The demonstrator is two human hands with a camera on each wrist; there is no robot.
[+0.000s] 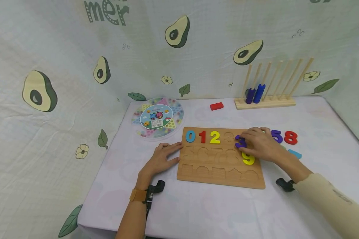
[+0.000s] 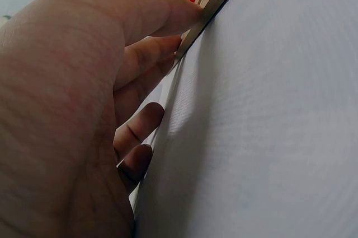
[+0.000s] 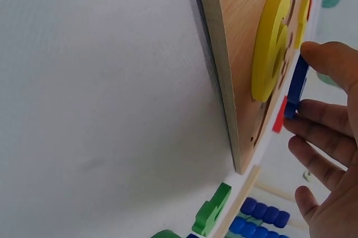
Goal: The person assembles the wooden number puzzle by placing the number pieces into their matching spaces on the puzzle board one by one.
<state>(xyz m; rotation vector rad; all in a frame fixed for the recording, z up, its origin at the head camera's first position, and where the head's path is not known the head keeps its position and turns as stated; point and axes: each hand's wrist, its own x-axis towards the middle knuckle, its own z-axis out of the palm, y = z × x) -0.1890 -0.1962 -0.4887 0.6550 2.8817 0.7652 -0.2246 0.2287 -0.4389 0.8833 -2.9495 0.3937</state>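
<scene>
A wooden number board [image 1: 218, 184] lies on the table with a blue 0 [image 1: 190, 136], a red 1 [image 1: 202, 137] and a yellow 2 [image 1: 215, 137] in its top row. My left hand [image 1: 161, 158] touches the board's left edge with thumb and fingertips. Over the upper right part of the board, my right hand [image 1: 261, 144] pinches a purple number 3 [image 1: 240, 142] between thumb and fingers. The right wrist view shows that 3 [image 3: 297, 84] raised off the board. A yellow 9 [image 1: 248, 159] lies on the board just below this hand.
Right of the board lie a purple 5 [image 1: 276, 136], a red 8 [image 1: 290, 137] and a blue piece [image 1: 295, 153]. Behind stand a wooden peg rack [image 1: 266, 105] with blue beads, a red block [image 1: 216, 106] and a round game package [image 1: 157, 131].
</scene>
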